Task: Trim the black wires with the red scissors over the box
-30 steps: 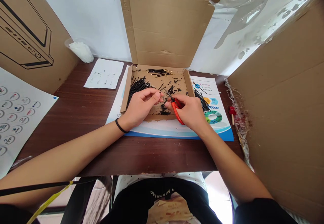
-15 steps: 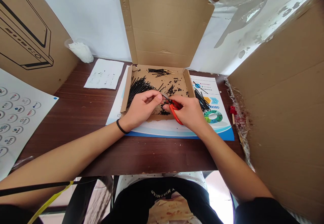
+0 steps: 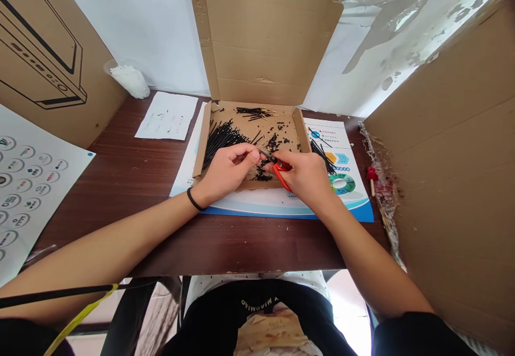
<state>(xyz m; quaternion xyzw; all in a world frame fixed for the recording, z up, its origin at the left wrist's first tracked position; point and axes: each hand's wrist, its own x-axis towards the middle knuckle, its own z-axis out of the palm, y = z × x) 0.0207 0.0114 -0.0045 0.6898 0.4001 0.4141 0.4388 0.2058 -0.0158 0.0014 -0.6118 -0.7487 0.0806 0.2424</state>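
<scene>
My right hand (image 3: 308,179) is closed on red-handled scissors (image 3: 281,176), whose dark blades point left. Thumb and fingertips of my left hand (image 3: 231,168) are pinched together right at the blade tips; whatever small thing they grip is hidden. Both hands are over the front of an open cardboard box (image 3: 207,130). Inside it, a thick bundle of thin black wires (image 3: 225,136) lies at the left, beyond my left hand. A smaller bunch of black wires with gold-coloured ends (image 3: 255,112) is at the back. Short black clippings (image 3: 273,142) are scattered over the box floor.
The raised box lid (image 3: 265,39) stands behind. More black strands (image 3: 322,154) lie on the printed sheet (image 3: 360,205) to the right. A handwritten note (image 3: 167,115) and a plastic cup (image 3: 131,81) are at back left. Large cardboard (image 3: 454,146) walls the right side.
The scissors have shifted slightly in my right hand, with the handles and blades at a little different angle. My left hand keeps its pinch in almost the same place.
</scene>
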